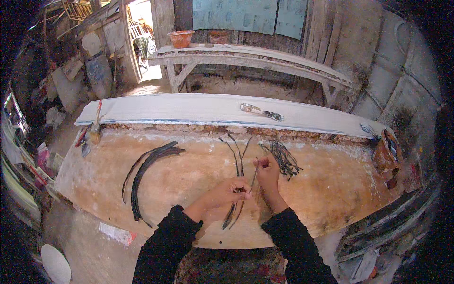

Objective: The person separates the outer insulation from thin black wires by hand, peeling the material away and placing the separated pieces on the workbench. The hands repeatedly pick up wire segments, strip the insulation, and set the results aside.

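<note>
A thin dark strip (254,179) is stretched between my two hands above the wooden tabletop (189,175). My left hand (232,190) pinches its lower end, and my right hand (267,173) pinches the upper end, fingers closed. Several dark strips (232,215) lie lengthwise on the table and pass beneath my left hand, their split far ends (235,150) fanning apart. To the left rests a thicker, curved bundle of black strips (139,182). Just beyond my right hand is a loose tangle of thin black strands (285,158) that look knotted.
A raised white board (189,110) along the table's far side carries a knife-like tool (261,112). A brush (96,125) stands at the left; a brown container (387,156) sits at the right end. Behind are a bench (255,61) and an orange bowl (180,39).
</note>
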`<control>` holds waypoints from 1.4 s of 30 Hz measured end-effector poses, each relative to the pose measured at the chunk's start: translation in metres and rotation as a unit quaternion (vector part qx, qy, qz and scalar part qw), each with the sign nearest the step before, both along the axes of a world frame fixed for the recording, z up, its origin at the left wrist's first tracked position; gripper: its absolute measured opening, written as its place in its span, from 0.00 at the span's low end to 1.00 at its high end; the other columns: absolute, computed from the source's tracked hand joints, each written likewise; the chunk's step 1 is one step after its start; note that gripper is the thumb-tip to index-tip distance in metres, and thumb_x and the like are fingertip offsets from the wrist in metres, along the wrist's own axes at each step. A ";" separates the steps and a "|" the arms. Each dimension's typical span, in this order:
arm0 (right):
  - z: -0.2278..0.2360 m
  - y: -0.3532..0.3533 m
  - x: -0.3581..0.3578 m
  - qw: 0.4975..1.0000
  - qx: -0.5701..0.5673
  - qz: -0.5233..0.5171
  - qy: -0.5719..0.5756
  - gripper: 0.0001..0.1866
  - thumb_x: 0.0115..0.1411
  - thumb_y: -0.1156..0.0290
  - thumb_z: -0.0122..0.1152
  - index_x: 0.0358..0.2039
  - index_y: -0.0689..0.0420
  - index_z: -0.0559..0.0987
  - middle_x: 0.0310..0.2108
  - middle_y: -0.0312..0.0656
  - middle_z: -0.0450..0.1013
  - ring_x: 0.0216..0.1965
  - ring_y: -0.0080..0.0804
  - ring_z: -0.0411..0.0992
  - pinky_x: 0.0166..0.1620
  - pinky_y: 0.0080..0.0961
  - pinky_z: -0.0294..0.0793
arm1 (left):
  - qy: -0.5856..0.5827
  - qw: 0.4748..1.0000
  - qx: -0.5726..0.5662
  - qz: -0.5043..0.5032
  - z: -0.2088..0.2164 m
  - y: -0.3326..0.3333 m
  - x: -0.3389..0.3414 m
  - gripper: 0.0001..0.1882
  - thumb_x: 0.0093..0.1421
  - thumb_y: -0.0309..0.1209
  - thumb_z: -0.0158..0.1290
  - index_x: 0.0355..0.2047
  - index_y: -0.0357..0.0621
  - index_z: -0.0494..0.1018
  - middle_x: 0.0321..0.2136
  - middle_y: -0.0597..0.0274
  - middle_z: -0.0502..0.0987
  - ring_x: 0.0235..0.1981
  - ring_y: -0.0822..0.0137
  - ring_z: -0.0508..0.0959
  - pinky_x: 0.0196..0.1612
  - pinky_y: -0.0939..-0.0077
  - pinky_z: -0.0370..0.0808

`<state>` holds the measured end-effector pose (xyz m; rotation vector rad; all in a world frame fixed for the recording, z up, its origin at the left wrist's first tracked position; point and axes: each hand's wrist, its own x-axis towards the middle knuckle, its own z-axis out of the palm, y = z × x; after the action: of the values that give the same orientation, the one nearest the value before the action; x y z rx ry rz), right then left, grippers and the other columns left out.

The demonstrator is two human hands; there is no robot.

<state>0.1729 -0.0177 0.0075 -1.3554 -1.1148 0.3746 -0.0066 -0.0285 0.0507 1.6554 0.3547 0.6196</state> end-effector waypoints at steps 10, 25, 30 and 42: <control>0.005 -0.005 0.004 0.997 0.024 -0.065 -0.041 0.08 0.53 0.69 0.60 0.29 0.59 0.75 0.33 0.37 0.64 0.29 0.22 0.63 0.32 0.18 0.64 | -0.046 0.953 -0.233 0.190 0.017 0.002 -0.005 0.07 0.50 0.27 0.57 0.26 0.41 0.69 0.23 0.68 0.69 0.25 0.76 0.68 0.29 0.82 0.66; 0.040 -0.058 -0.060 0.880 -0.113 0.452 0.094 0.08 0.51 0.71 0.61 0.33 0.57 0.78 0.44 0.40 0.65 0.46 0.31 0.63 0.44 0.25 0.66 | 0.039 0.858 -0.012 0.512 -0.019 0.057 -0.021 0.05 0.47 0.26 0.58 0.25 0.41 0.74 0.22 0.65 0.74 0.22 0.76 0.70 0.24 0.80 0.67; 0.030 -0.049 -0.055 0.896 -0.030 0.440 -0.057 0.08 0.49 0.73 0.63 0.32 0.57 0.79 0.33 0.38 0.70 0.40 0.30 0.67 0.42 0.23 0.66 | -0.033 0.857 0.019 0.515 -0.046 0.062 -0.023 0.04 0.48 0.25 0.57 0.25 0.39 0.74 0.24 0.63 0.74 0.22 0.74 0.72 0.24 0.81 0.67; 0.037 -0.052 -0.054 0.955 -0.057 0.291 0.006 0.07 0.47 0.74 0.63 0.21 0.59 0.73 0.21 0.35 0.67 0.29 0.25 0.66 0.32 0.21 0.65 | 0.044 0.898 0.097 0.428 -0.024 0.043 -0.015 0.03 0.50 0.23 0.54 0.26 0.38 0.74 0.25 0.62 0.73 0.22 0.73 0.72 0.25 0.81 0.68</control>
<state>0.1189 -0.0696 0.0440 -1.0975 -1.4934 0.8841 -0.0221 0.0141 0.0262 1.6779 1.1512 1.2608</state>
